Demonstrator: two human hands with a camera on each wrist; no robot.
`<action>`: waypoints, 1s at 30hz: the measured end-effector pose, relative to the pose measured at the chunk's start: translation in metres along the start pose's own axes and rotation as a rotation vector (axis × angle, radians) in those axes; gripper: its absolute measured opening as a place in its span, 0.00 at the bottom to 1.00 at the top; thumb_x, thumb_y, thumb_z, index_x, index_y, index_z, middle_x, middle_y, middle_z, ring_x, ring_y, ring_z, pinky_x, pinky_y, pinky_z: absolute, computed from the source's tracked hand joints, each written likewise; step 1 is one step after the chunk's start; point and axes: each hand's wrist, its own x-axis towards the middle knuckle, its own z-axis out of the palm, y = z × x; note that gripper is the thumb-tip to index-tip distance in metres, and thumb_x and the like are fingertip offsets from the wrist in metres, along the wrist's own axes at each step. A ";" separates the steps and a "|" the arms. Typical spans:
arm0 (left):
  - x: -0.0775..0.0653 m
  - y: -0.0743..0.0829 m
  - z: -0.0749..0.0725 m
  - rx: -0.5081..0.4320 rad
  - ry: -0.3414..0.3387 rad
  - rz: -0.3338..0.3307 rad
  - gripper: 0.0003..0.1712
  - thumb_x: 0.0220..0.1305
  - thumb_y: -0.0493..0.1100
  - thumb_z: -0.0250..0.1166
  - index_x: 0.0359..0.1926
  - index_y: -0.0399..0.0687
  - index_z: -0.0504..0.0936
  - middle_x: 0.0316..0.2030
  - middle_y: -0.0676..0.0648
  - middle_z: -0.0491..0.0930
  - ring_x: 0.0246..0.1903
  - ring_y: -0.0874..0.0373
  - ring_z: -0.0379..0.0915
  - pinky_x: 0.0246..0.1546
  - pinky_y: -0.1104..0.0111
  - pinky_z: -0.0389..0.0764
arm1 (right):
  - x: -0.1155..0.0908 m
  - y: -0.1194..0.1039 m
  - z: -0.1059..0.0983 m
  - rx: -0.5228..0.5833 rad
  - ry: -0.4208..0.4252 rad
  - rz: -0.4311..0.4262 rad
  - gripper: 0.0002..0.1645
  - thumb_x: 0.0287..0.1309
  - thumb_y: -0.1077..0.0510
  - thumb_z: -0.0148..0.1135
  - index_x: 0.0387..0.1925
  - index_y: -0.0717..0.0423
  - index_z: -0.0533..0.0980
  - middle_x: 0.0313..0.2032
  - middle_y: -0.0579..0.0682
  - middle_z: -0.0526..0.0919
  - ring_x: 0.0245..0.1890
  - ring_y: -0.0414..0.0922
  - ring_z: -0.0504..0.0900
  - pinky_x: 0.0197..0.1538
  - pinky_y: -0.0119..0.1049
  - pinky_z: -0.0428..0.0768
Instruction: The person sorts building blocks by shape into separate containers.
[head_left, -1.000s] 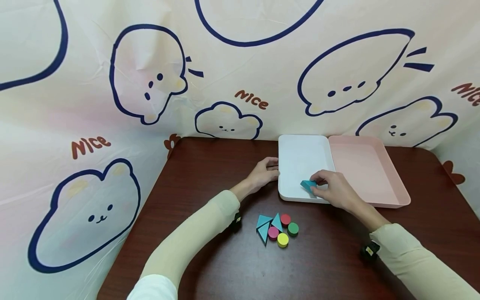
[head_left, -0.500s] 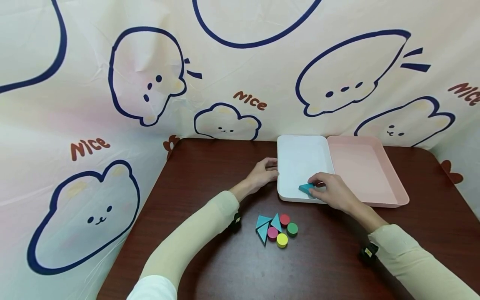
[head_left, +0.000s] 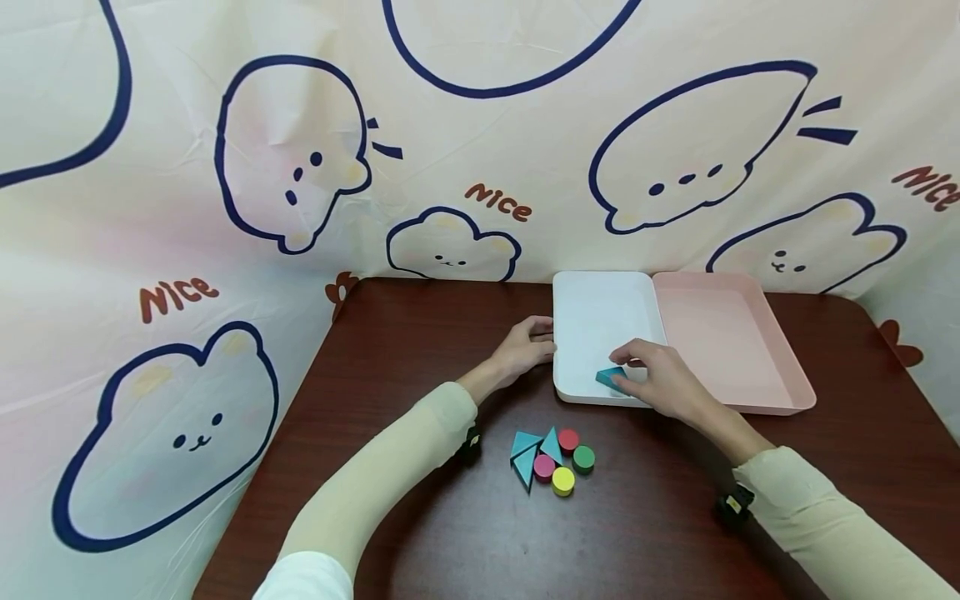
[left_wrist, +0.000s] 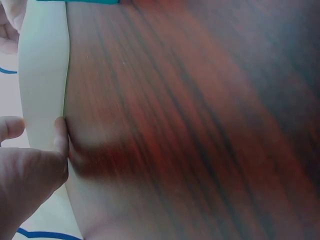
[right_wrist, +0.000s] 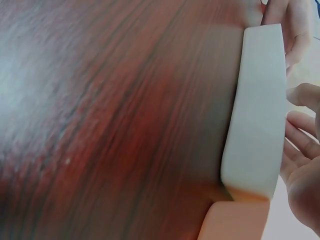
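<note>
A blue triangular block [head_left: 611, 378] lies in the near part of the white tray [head_left: 600, 308]. Over it is my right hand [head_left: 663, 379], thumb close beside the block and index finger raised off it. The right wrist view shows that hand's thumb and fingers [right_wrist: 302, 132] spread apart above the tray's wall [right_wrist: 255, 110], the block hidden there. My left hand [head_left: 522, 346] rests against the white tray's left side, its fingers loosely bent. In the left wrist view, the left hand [left_wrist: 30, 175] touches the tray's outer wall [left_wrist: 45, 75].
A pink tray [head_left: 727, 333] adjoins the white one on the right. On the brown table [head_left: 420, 350], nearer me, several blue triangular blocks [head_left: 526, 465] sit grouped with red [head_left: 567, 442], green [head_left: 583, 459], yellow [head_left: 563, 481] and magenta [head_left: 544, 467] round blocks. A patterned curtain [head_left: 450, 142] hangs behind.
My right hand has lowered the blue triangular block onto the white tray's floor, and its fingers have parted from it. The left hand has stayed at the tray's side.
</note>
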 end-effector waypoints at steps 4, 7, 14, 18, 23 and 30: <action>0.000 0.000 0.000 0.005 0.002 0.000 0.31 0.76 0.30 0.58 0.77 0.37 0.64 0.72 0.38 0.68 0.69 0.47 0.71 0.62 0.60 0.81 | 0.002 -0.009 0.001 0.003 -0.012 -0.008 0.18 0.64 0.62 0.75 0.54 0.62 0.83 0.50 0.56 0.87 0.52 0.55 0.86 0.58 0.55 0.85; 0.000 0.000 0.000 0.004 0.002 -0.001 0.32 0.76 0.30 0.58 0.77 0.38 0.64 0.72 0.37 0.67 0.70 0.47 0.71 0.62 0.60 0.81 | 0.003 -0.015 0.003 0.008 -0.015 -0.026 0.19 0.63 0.61 0.76 0.54 0.61 0.83 0.50 0.55 0.87 0.51 0.54 0.87 0.57 0.55 0.85; -0.001 0.002 0.001 0.011 0.003 0.000 0.32 0.76 0.30 0.58 0.78 0.38 0.63 0.72 0.37 0.67 0.69 0.46 0.71 0.62 0.60 0.81 | 0.005 -0.030 0.008 0.023 -0.021 -0.085 0.19 0.62 0.61 0.77 0.53 0.61 0.83 0.49 0.55 0.87 0.49 0.53 0.87 0.55 0.54 0.86; -0.001 0.001 0.001 0.007 0.002 0.004 0.32 0.76 0.30 0.58 0.77 0.38 0.64 0.71 0.37 0.68 0.69 0.46 0.71 0.62 0.60 0.81 | 0.006 -0.038 0.012 0.045 -0.019 -0.122 0.19 0.61 0.61 0.78 0.51 0.62 0.84 0.48 0.56 0.87 0.49 0.54 0.87 0.54 0.55 0.86; -0.002 -0.001 0.000 -0.002 0.003 0.002 0.32 0.76 0.31 0.59 0.77 0.38 0.64 0.72 0.37 0.68 0.70 0.46 0.71 0.62 0.59 0.81 | 0.008 -0.048 0.019 0.072 -0.044 -0.154 0.18 0.62 0.60 0.78 0.51 0.61 0.84 0.47 0.54 0.87 0.49 0.52 0.87 0.55 0.55 0.86; -0.002 0.000 0.001 0.007 0.003 0.010 0.32 0.76 0.31 0.59 0.77 0.38 0.64 0.72 0.37 0.68 0.70 0.45 0.70 0.62 0.59 0.81 | 0.009 -0.057 0.028 0.082 -0.064 -0.205 0.17 0.61 0.61 0.78 0.50 0.58 0.85 0.47 0.50 0.87 0.49 0.47 0.86 0.55 0.49 0.86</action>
